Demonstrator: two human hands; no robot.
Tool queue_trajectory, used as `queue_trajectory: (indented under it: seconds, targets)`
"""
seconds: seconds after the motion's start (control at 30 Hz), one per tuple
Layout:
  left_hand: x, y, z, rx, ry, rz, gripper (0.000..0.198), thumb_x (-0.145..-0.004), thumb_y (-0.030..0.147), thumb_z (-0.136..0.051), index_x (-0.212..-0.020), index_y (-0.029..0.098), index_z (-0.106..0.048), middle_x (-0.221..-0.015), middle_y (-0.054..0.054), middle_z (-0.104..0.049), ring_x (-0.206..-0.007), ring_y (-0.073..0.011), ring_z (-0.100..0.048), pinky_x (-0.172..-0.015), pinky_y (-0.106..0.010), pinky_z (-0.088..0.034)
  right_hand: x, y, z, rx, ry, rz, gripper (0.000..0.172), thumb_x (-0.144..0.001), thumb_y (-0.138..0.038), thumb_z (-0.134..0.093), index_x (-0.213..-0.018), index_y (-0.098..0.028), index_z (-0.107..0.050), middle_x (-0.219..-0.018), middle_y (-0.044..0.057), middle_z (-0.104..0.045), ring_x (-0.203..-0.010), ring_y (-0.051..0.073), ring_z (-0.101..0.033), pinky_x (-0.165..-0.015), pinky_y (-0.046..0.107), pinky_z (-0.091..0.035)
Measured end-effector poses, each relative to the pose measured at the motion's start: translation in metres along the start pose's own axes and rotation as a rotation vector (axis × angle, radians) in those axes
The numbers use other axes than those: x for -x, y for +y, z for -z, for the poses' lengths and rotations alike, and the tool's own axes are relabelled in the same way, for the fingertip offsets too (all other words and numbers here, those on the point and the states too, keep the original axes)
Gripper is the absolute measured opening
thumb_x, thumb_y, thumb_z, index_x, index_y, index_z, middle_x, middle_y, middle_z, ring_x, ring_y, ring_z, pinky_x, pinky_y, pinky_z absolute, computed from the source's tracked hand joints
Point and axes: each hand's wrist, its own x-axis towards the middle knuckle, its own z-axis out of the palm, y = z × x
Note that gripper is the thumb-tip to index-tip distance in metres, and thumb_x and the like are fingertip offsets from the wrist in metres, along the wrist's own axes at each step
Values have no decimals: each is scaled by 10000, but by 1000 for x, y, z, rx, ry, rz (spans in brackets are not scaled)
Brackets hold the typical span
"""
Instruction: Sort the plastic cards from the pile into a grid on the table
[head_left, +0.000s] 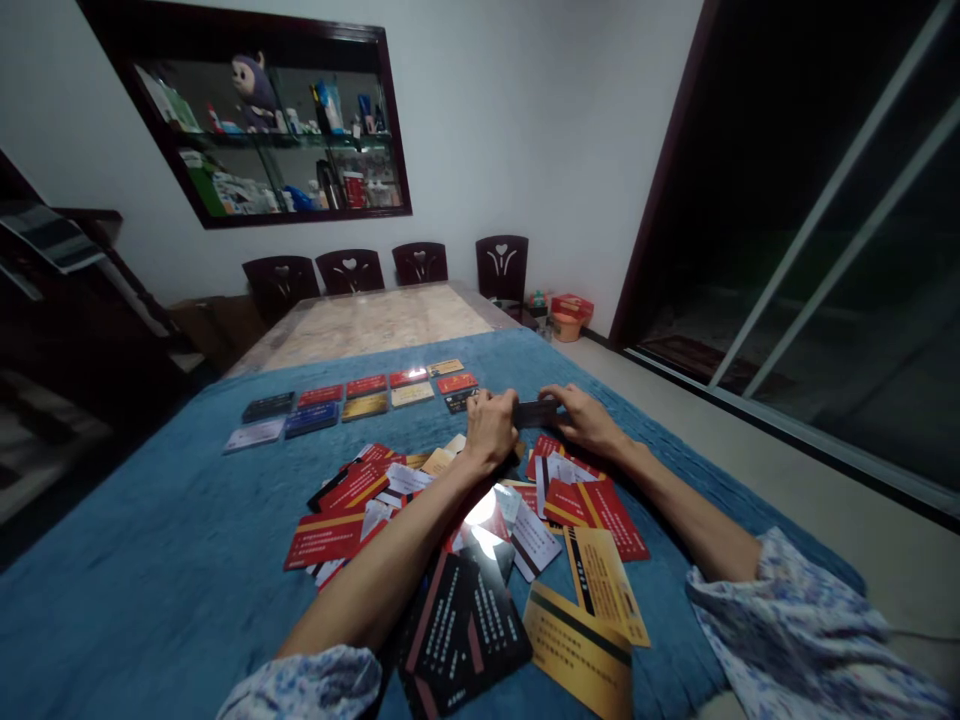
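Above the far side of a loose pile of cards, my left hand (491, 428) and my right hand (589, 418) face each other. Between them is a dark card (536, 413), gripped at its two ends; whether it is one card or several, I cannot tell. Close to my left fingers lies a black card stack (457, 401). Under my forearms the pile has red cards (607, 515), white cards (532, 540), gold cards (581, 650) and large black cards (465, 625), overlapping at many angles.
Beyond the pile, two rows of sorted cards include a blue stack (312, 418), a gold stack (365, 405) and a red stack (366, 385). A blue cloth (187, 530) covers the near table. Several dark chairs (502, 265) stand behind the marble tabletop (375, 318).
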Motion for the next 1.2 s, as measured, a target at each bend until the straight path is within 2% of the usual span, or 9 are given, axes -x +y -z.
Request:
queue_trajectory:
  seconds: [0.2, 0.33, 0.5, 0.77, 1.0, 1.2]
  targets:
    - [2, 5, 2, -59, -75, 7, 337, -840, 55, -489, -1149, 186, -525, -1018, -118, -706, -1067, -293, -564, -875, -386, -354, 1, -4, 1, 119, -69, -90, 401, -844, -222, -585, -1245, -213, -589, -877, 70, -679, -767, 214, -604, -712, 300, -435]
    - [2, 6, 3, -56, -112, 12, 347, -843, 65, -494, -1176, 162, -479, -1001, -128, -713, -1060, -306, -582, -880, -399, -336, 1, -6, 1, 168, -118, -120, 435, -867, -261, -600, -1294, -189, -561, -909, 99, -707, -792, 234, -636, -718, 303, -431]
    - [1, 5, 2, -57, -84, 18, 368, -842, 58, -496, -1191, 170, -460, -1025, -122, -706, -1072, -297, -581, -903, -406, -321, 0, -2, -2, 132, -63, -56, 404, -883, -266, -580, -1280, -201, -550, -934, 90, -714, -826, 228, -639, -748, 310, -437]
    - [1, 2, -1, -44, -10, 60, 373, -840, 45, -492, -1186, 182, -470, -1078, -110, -698, -1089, -283, -559, -920, -413, -320, 0, 1, -4, 34, -6, -12, 513, -775, -207, -626, -1276, -183, -519, -1028, 110, -699, -856, 236, -640, -799, 358, -479]
    - [2, 5, 2, -31, 3, 51, 341, -849, 83, -491, -1173, 186, -479, -1166, -114, -656, -1108, -275, -542, -938, -425, -325, 0, 3, -5, -18, 41, 20, 489, -785, -214, -618, -1265, -184, -532, -1053, 119, -702, -868, 242, -650, -802, 380, -498]
    - [2, 4, -1, -37, 15, 34, 411, -833, 121, -538, -1230, 171, -444, -1225, -134, -610, -1155, -284, -515, -968, -442, -321, 0, 6, -8, -5, 71, 41, 499, -807, -237, -607, -1298, -196, -529, -1088, 123, -693, -920, 260, -644, -831, 409, -507]
